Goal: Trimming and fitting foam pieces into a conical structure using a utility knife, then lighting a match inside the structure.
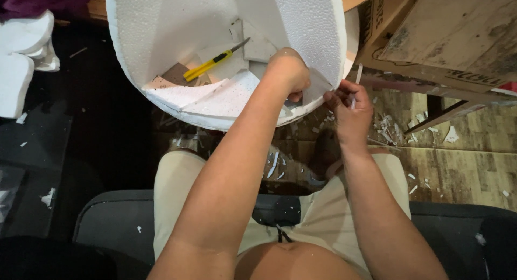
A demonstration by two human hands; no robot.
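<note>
The foam shell [161, 37] is a large white curved piece of expanded foam, open on the side that faces the camera. It sits in front of the seated person, above the knees. Its lower rim is a flat foam slab [215, 99]. The right wall [315, 32] curves down toward the hands.

The left hand [288, 72] is closed and pressed against the lower edge of the right wall. Its fingers curl around the foam edge there, and the fingertips are hidden behind the knuckles. The right hand [350, 110] is just beside it, outside the shell. Its thumb and fingers are pinched together on a thin white strip [357, 80] that stands up from the fingers.

A yellow utility knife [212, 63] lies inside the shell with its blade extended, pointing up and right. It rests on loose foam offcuts [258, 45] and a brown piece of card [175, 74].

White foam scraps [385, 130] lie scattered on the wooden floor [463, 167] to the right. Cardboard boxes [447, 37] stand at the upper right. More white foam blocks [21, 59] lie at the far left. The person wears beige shorts [172, 194] and sits on a dark seat [107, 220].
</note>
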